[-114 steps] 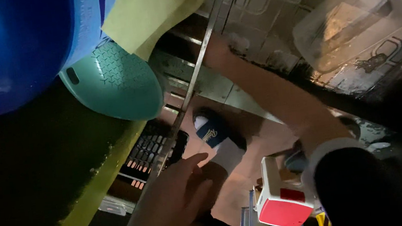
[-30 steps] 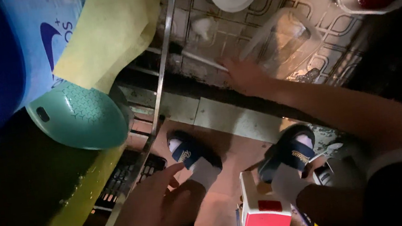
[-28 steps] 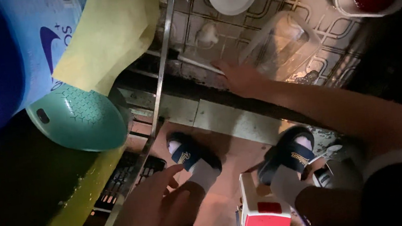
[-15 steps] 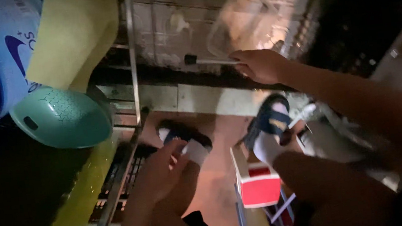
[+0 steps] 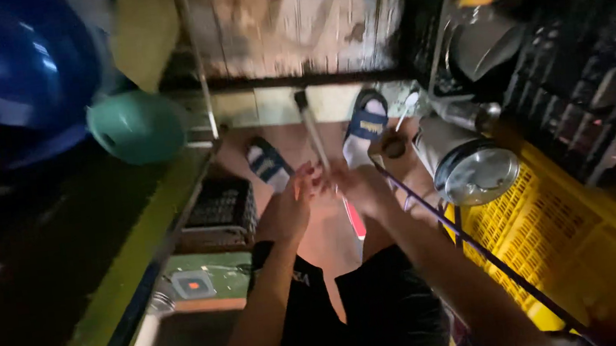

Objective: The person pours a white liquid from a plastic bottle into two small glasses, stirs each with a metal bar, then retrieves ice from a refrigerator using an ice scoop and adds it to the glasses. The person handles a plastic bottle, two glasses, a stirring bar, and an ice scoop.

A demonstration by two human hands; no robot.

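Head view, dim and motion-blurred. Both hands meeting at centre frame over the feet. Left hand (image 5: 292, 205) half curled, fingers bent toward the long pale stick (image 5: 317, 138); actual contact not clear. Right hand (image 5: 359, 190) closed round the stick's lower end, just at 3 o'clock of the left. Stick running up toward 12 o'clock, tip near the right sandal (image 5: 364, 125). Metal pot (image 5: 467, 164) at 3 o'clock, yellow crate (image 5: 551, 239) beyond. Best handled with a firm two-handed grip, low on the shaft, clear of the pot.
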